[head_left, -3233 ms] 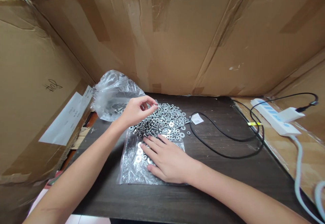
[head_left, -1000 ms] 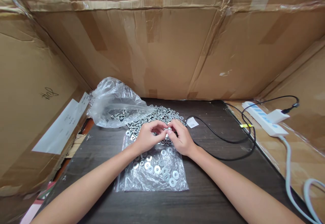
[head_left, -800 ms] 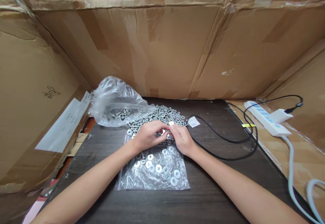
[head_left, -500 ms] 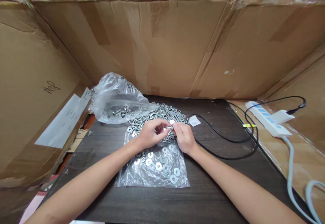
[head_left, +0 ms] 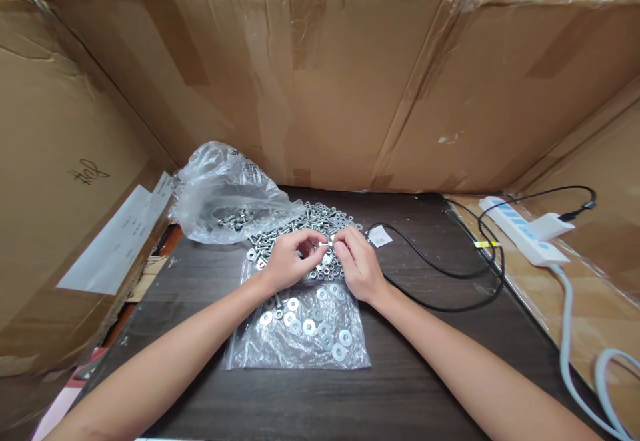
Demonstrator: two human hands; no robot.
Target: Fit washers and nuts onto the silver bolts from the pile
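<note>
Over the hardware pile, my left hand pinches a small silver bolt between thumb and fingertips. My right hand closes on the bolt's other end; a small piece there, perhaps a nut, is too small to make out. Beneath and behind both hands spreads a heap of loose bolts, with nuts near the fingers. Closer to me, several flat washers lie on a clear plastic bag. My hands cover part of the heap.
An open clear plastic bag holding more bolts lies at the back left of the dark table. A black cable loops on the right towards a white power strip. Cardboard walls enclose the table. A small paper slip lies right of the heap.
My right fingers have shifted slightly around the bolt's end, and the two hands remain fingertip to fingertip. The whole view has drifted a little, moving things slightly left.
</note>
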